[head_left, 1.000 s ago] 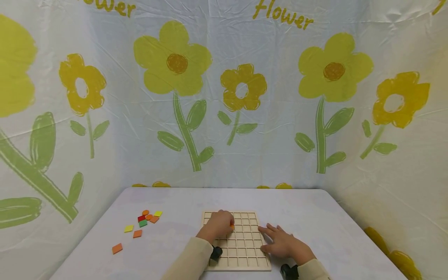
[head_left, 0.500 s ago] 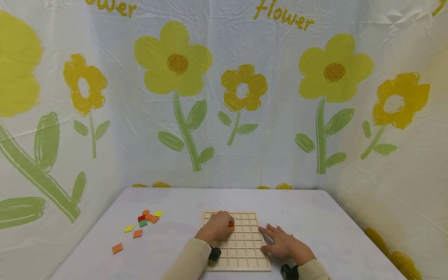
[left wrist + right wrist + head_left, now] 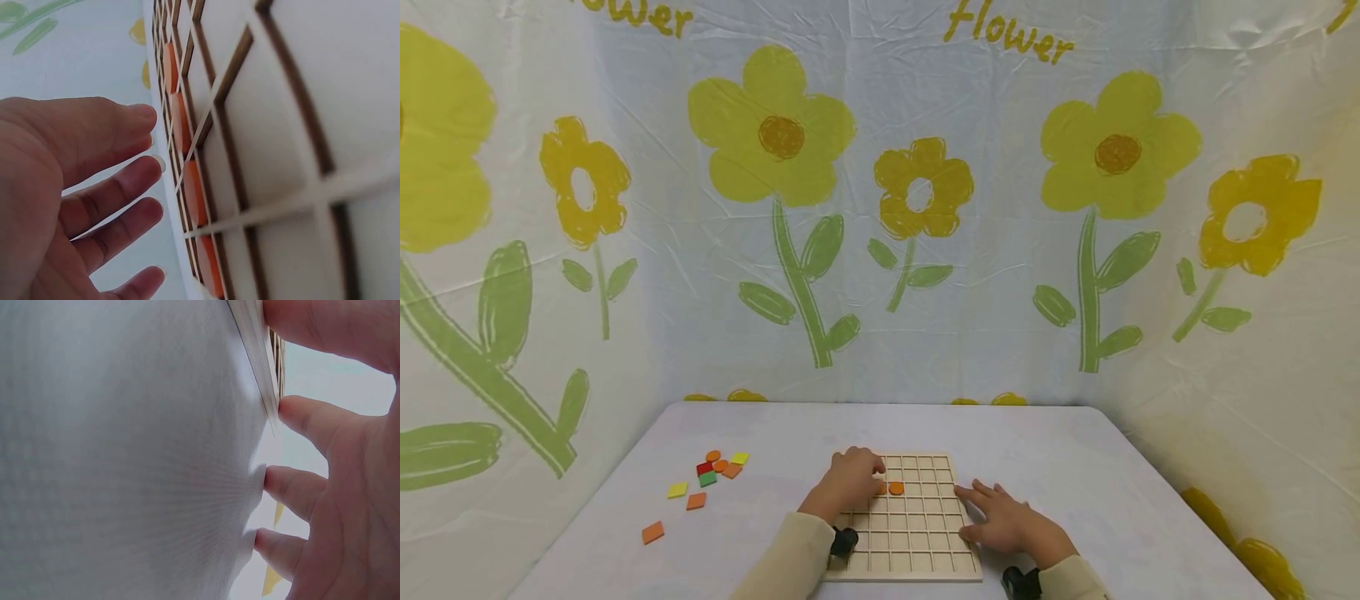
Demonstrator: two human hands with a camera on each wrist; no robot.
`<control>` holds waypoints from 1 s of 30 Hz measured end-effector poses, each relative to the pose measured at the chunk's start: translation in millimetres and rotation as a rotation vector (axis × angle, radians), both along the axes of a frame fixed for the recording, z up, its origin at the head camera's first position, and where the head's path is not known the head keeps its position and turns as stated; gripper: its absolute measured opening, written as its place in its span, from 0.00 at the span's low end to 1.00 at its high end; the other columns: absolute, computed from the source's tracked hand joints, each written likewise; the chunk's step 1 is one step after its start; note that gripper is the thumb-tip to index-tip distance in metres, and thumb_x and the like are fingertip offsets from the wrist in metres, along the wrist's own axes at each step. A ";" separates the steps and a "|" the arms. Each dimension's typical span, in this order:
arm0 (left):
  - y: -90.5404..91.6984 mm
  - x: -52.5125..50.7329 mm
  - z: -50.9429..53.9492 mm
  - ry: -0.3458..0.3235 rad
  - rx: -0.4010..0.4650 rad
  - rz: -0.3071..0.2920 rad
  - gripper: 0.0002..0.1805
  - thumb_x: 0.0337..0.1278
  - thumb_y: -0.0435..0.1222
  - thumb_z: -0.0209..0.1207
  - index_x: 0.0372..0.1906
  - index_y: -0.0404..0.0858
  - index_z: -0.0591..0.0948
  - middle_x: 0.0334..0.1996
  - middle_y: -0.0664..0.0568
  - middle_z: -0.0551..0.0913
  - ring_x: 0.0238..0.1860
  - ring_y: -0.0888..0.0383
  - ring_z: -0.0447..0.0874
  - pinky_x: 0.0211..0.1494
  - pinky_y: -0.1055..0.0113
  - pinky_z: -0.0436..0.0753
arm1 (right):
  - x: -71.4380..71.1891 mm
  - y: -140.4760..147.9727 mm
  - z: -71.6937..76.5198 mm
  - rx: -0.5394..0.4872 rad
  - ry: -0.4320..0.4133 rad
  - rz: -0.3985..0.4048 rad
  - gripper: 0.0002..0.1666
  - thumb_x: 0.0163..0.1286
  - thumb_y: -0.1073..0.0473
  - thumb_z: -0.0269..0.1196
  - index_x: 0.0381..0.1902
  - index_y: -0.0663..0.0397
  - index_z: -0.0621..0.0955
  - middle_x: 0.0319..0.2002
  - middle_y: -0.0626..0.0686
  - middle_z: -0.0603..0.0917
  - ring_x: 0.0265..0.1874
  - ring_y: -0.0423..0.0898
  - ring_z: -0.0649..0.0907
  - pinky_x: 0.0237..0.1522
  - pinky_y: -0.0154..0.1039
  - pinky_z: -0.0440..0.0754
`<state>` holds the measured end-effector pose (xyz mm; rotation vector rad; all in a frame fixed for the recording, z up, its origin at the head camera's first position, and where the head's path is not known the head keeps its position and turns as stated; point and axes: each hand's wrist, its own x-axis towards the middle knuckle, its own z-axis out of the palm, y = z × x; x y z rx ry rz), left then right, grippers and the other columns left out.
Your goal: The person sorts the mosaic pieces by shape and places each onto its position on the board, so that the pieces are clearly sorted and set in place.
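- Lower left of the head view: a flat orange square tile lies on the white-covered table, nearest the bottom of the loose pieces.
- Slightly right and higher: a flat yellow square tile, then a second orange square tile.
- Above these, a tight cluster: a red tile, a green tile, two round orange discs, a third orange square tile and a second yellow square tile.
- Lower centre: the left hand, in a cream sleeve, is over the upper left of the pale wooden grid board. The left wrist view shows its fingers parted, gripping nothing, tips near the board.
- Just right of those fingertips: an orange disc sits in a board cell; the left wrist view shows four orange discs in a line.
- Lower right of centre: the right hand, fingers spread, touches the board's right edge; its two lowest fingertips in the right wrist view rest on the table.
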<state>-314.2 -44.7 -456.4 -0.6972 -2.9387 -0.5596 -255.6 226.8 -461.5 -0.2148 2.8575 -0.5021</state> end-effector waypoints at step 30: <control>-72.6 -7.7 8.3 -0.003 -0.055 0.284 0.10 0.57 0.40 0.63 0.43 0.42 0.85 0.38 0.51 0.84 0.44 0.50 0.77 0.52 0.46 0.72 | -0.6 -1.3 -0.5 0.011 -0.004 -0.017 0.43 0.57 0.38 0.64 0.70 0.40 0.68 0.72 0.58 0.65 0.70 0.71 0.59 0.57 0.81 0.52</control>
